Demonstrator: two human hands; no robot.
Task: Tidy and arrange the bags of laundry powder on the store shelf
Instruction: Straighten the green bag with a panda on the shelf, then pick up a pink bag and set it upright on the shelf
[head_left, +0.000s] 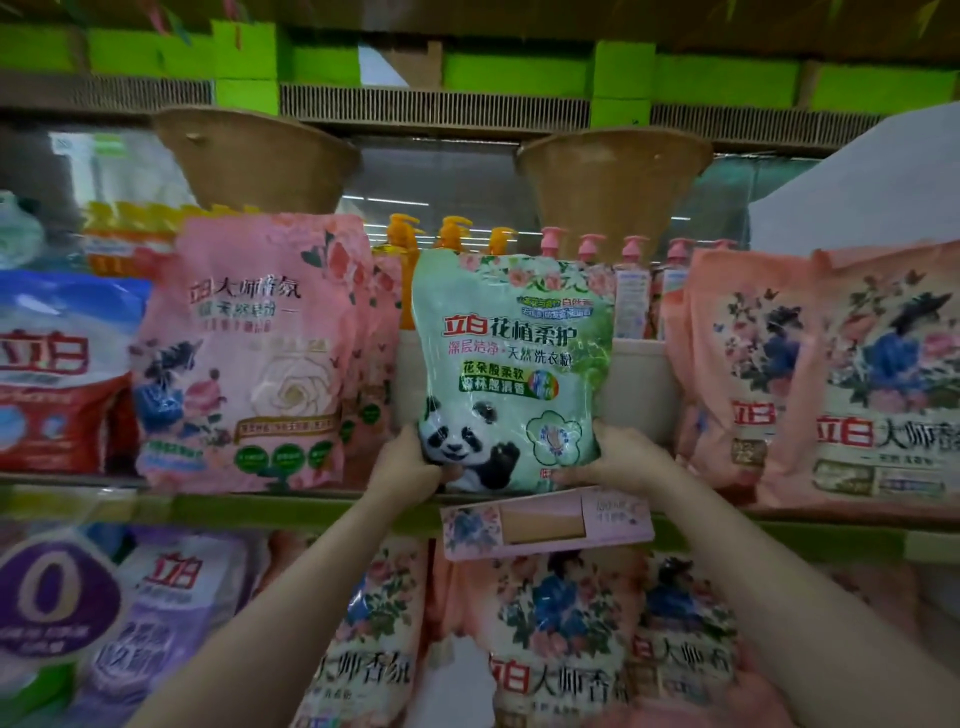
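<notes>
Both forearms reach up from the bottom edge — left hand (410, 462) and right hand (618, 457) each clamped on a bottom corner of the green panda bag (511, 364). Bag upright on the shelf (208, 506), between the pink bag (249, 353) and the peach bags (831, 374).

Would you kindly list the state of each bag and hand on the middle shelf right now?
Green panda bag: upright, held at its bottom corners.
Left hand: grips the bag's lower left corner.
Right hand: grips its lower right corner.
Pink rose bag: standing, leaning slightly.
Peach floral bags: standing side by side.
</notes>
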